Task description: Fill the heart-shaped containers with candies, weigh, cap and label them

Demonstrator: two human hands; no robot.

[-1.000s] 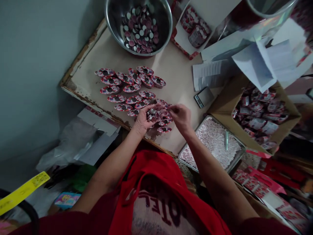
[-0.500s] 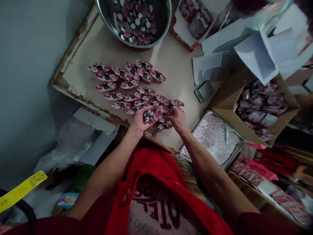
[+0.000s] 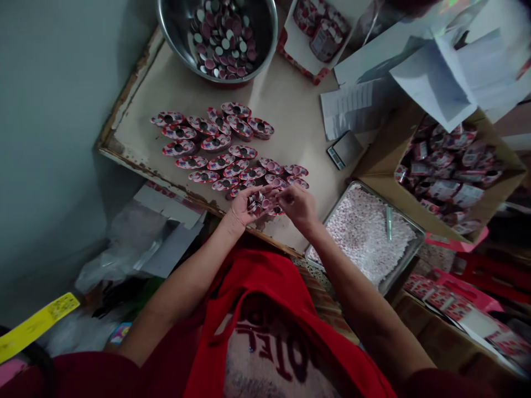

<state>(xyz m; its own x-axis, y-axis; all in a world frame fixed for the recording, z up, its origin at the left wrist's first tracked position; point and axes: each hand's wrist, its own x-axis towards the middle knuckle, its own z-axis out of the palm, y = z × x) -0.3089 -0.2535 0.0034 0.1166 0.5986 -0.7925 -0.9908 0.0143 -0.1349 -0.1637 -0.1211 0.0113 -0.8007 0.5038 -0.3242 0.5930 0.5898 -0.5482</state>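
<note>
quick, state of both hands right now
Left hand: open and cupped, holding small round caps.
Right hand: fingers curled; whether closed on anything cannot be told.

**At Least Twenty Oval Packs [image 3: 203,176] Stand on One Table [image 3: 298,110]**

Two hands, one left hand [image 3: 249,205] and one right hand [image 3: 297,205], hide part of the near group, leaving the exact total unclear; at least four packs on its right show pink centers. Several caps [image 3: 258,205] sit in the left palm, with dozens more in one steel bowl [image 3: 265,33] on the far side. At right are one small scale [image 3: 346,148], one tray [image 3: 404,265], one green tube [image 3: 389,223] and one open carton [image 3: 373,146].
</note>
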